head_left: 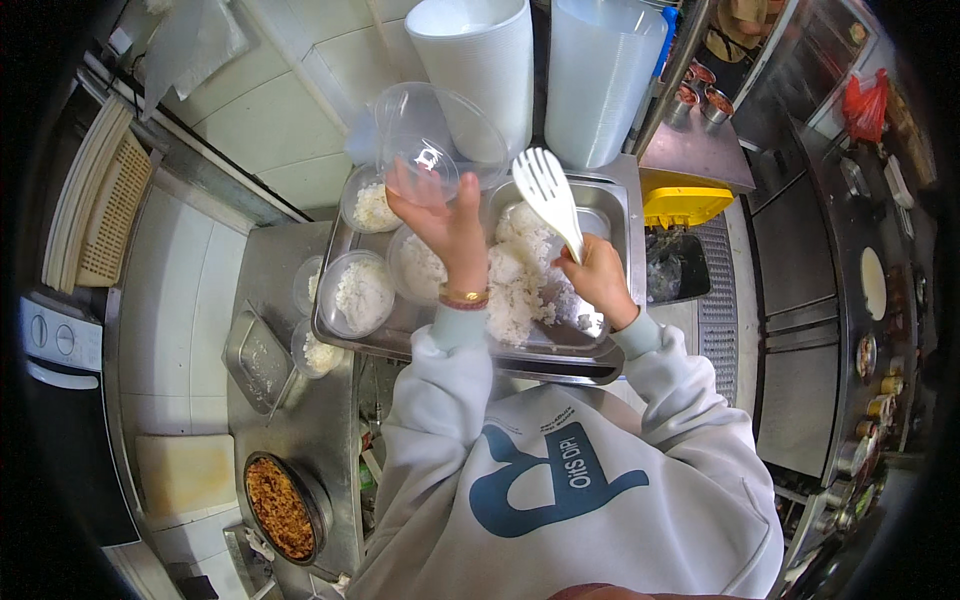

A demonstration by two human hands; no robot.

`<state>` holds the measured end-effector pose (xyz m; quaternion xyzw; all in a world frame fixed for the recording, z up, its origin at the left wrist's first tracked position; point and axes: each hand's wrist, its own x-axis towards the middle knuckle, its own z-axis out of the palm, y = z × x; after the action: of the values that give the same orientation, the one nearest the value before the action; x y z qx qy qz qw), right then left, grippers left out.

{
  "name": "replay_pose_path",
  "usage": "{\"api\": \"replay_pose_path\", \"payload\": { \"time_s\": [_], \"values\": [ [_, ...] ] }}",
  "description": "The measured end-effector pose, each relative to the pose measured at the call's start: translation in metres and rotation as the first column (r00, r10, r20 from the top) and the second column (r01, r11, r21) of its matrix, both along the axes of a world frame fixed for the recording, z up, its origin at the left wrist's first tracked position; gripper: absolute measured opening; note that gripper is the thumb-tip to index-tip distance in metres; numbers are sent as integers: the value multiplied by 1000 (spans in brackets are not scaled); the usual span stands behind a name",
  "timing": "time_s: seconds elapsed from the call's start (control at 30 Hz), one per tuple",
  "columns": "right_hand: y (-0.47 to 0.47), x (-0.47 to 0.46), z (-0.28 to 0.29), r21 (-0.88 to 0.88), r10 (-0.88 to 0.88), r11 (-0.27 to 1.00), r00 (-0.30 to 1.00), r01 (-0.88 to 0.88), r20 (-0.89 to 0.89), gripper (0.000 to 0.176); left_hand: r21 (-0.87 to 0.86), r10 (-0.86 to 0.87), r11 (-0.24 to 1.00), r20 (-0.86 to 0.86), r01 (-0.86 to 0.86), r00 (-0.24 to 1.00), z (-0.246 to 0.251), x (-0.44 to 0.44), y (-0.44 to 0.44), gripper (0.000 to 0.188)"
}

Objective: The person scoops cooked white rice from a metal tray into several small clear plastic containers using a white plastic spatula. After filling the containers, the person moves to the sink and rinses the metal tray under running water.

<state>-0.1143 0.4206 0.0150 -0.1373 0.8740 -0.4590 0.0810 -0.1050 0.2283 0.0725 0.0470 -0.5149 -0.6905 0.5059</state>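
My left hand (442, 225) holds a clear plastic bowl (480, 120) tilted up, its fingers seen through the plastic. In my right hand (598, 279) is a white slotted rice paddle (541, 184), its head raised above the steel pan (616, 217). Cooked white rice (517, 281) fills much of that pan, with bare metal showing on its right side. Left of it, bowls of rice (361, 292) stand on a steel tray (341, 244); one is partly behind my left wrist. Two more rice bowls (321, 354) sit on the counter beside the tray.
Tall stacks of white bowls (480, 67) and clear bowls (600, 82) stand behind the pan. A small steel pan (259, 360) and a pot of brown food (279, 510) are on the left counter. A yellow-lidded bin (686, 206) is at right; another person (739, 30) is at upper right.
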Motion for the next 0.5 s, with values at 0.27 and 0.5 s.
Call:
{"api": "replay_pose_path", "payload": {
  "time_s": [0.27, 0.5],
  "values": [
    [69, -46, 29, 537, 231, 843, 924, -34, -305, 28, 407, -586, 765, 117, 499, 802, -42, 140, -46, 73],
    [30, -117, 17, 856, 670, 517, 629, -13, -395, 24, 829, -909, 164, -83, 534, 409, -83, 224, -48, 85]
  ]
}}
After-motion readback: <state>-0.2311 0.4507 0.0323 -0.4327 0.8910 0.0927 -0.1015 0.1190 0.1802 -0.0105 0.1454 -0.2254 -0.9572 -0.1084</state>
